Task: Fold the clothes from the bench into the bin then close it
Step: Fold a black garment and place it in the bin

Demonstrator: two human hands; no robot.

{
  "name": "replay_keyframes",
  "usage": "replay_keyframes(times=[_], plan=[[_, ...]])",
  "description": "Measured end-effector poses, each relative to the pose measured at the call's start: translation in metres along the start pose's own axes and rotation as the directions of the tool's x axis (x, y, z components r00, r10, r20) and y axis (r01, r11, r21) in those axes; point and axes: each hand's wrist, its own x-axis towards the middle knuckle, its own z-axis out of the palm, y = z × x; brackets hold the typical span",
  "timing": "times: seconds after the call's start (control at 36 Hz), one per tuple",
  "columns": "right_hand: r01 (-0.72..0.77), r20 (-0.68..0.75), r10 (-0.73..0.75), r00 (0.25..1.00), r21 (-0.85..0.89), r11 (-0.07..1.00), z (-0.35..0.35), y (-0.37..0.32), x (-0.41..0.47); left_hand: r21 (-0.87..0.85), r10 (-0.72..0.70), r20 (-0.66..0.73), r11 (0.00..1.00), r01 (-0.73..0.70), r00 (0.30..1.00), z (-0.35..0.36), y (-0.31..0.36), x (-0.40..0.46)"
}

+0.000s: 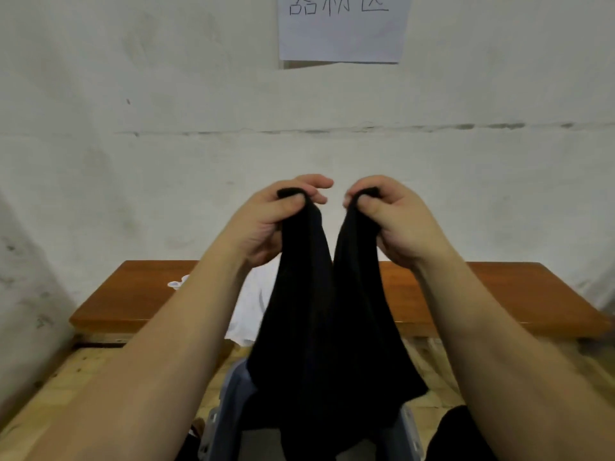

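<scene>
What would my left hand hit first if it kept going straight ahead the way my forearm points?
Probably the white wall. The left hand, pinching the black garment, is raised above the bench, and nothing shows between it and the wall, though depth is hard to judge.

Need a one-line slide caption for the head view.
Both hands, left and right, pinch a black garment up above the grey bin; white clothing lies on the wooden bench.

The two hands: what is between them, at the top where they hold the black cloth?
Nothing. In the head view a bare gap shows only the white wall between left hand and right hand; the black garment hangs below.
</scene>
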Motion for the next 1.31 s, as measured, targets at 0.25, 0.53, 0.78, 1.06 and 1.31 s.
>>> replay_keyframes(times=[0.25, 0.53, 0.78, 1.06, 1.31], plan=[[0.061, 0.063, -0.067, 0.996, 0.086, 0.994, 0.013, 0.017, -0.001, -0.086, 0.001, 0.011, 0.996, 0.0, 1.0, 0.029, -0.015, 0.0], [-0.062, 0.133, 0.044, 0.99, 0.135, 0.989, 0.003, 0.029, 0.002, 0.148, -0.113, -0.034, 0.982, 0.117, 0.993, 0.022, -0.016, 0.005], [-0.228, 0.343, 0.24, 0.908, -0.074, 0.971, -0.005, 0.019, 0.004, 0.316, -0.364, 0.036, 0.888, 0.335, 0.931, 0.008, -0.01, 0.001], [-0.096, 0.147, 0.122, 0.982, -0.172, 0.98, -0.001, 0.025, -0.001, 0.336, -0.277, -0.228, 0.878, 0.342, 0.934, 0.005, -0.012, -0.019], [-0.123, -0.151, 0.086, 0.985, -0.254, 0.959, -0.002, 0.021, 0.011, 0.424, -0.104, -0.418, 0.856, 0.295, 0.903, 0.029, -0.02, -0.065]])
